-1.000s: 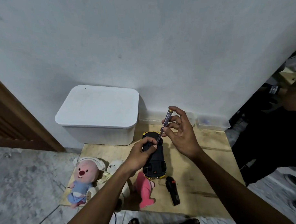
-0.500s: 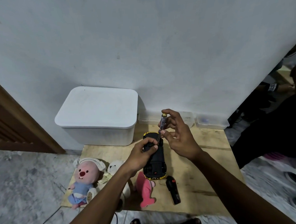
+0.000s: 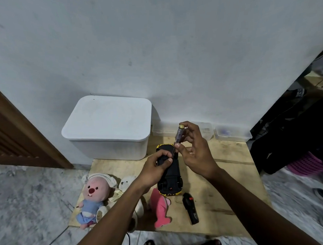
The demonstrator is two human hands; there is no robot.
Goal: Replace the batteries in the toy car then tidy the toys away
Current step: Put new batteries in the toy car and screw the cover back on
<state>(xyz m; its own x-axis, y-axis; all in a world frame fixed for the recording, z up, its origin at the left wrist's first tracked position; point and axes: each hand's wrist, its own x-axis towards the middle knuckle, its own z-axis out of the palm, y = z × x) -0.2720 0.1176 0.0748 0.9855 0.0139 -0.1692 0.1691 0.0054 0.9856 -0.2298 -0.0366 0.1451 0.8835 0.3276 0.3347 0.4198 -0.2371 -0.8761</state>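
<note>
Screwdriver (image 3: pixel 178 138) now steeper; plush toys (image 3: pixel 94 193), remote (image 3: pixel 191 210) flank car (image 3: pixel 169 172).

The screwdriver (image 3: pixel 177 140) tip is lost behind the left hand (image 3: pixel 155 168), which also covers part of the toy car (image 3: pixel 171 178). The white teddy (image 3: pixel 127 186) is mostly behind that forearm. Right edge is a dark blur, and the far clear tubs (image 3: pixel 232 133) can't be read.

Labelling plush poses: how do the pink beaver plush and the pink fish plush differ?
The pink beaver plush has a face, blue outfit and white headphones; the pink fish plush is plain pink. The beaver is bulkier, the fish slimmer. The beaver lies at the board's left edge, the fish beside the toy car. Both lie untouched.
</note>
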